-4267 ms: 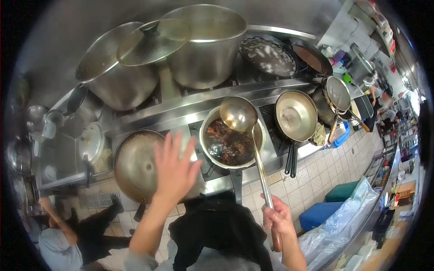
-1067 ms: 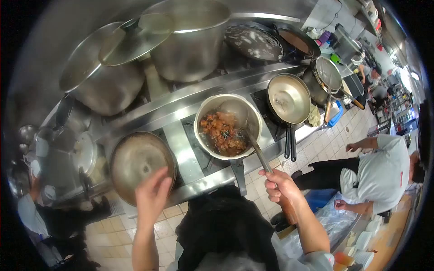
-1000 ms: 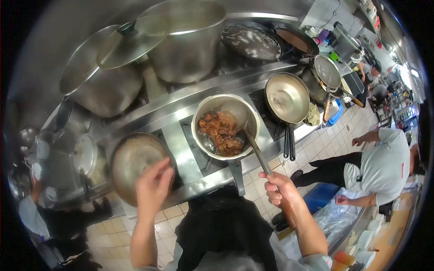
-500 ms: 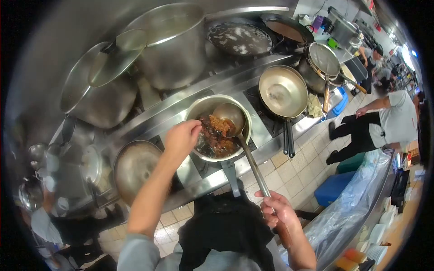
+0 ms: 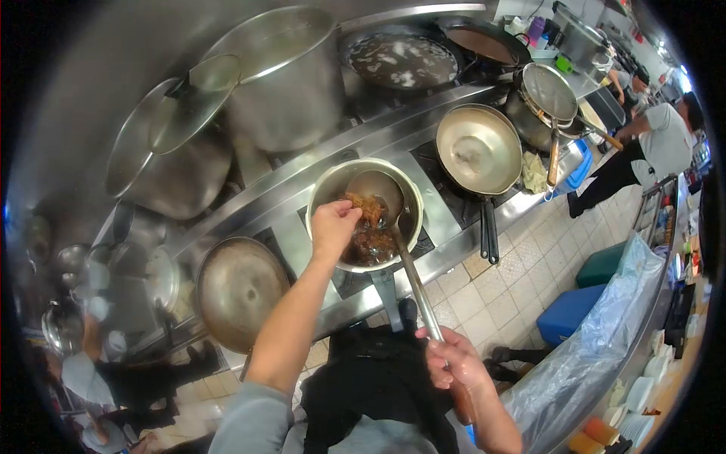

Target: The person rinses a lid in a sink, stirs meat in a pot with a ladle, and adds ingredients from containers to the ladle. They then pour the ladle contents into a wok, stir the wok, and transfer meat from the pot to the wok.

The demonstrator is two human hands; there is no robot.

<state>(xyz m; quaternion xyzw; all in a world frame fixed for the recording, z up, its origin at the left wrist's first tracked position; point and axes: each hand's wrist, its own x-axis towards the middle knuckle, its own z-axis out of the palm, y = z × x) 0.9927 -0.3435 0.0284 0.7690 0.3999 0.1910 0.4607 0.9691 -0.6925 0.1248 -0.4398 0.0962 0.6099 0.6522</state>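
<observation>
A pot [image 5: 315,193] with a long grey handle stands on the stove and holds dark liquid. In it dips a large metal ladle [image 5: 393,198], whose shaft slants toward me. My right hand [image 5: 456,362] is wrapped round the ladle's handle near its brown end. Over the pot, my left hand [image 5: 335,229] has thumb and fingers pinched at the edge of a clump of stringy brown food [image 5: 368,212] by the ladle's bowl. More dark brown pieces [image 5: 373,248] lie in the liquid below. The ladle's lower side is hidden.
Left of the pot sits a wide pan [image 5: 240,291], and to its right another pan [image 5: 478,151]. Tall stockpots [image 5: 283,98] and a wok of foamy liquid [image 5: 402,57] stand behind. A strainer [image 5: 548,91] is at right. Other people [image 5: 656,144] are farther off.
My left hand has moved right, from the pot's left rim to the brown food by the ladle. The right hand has shifted slightly left, still on the handle. A person at right has moved away.
</observation>
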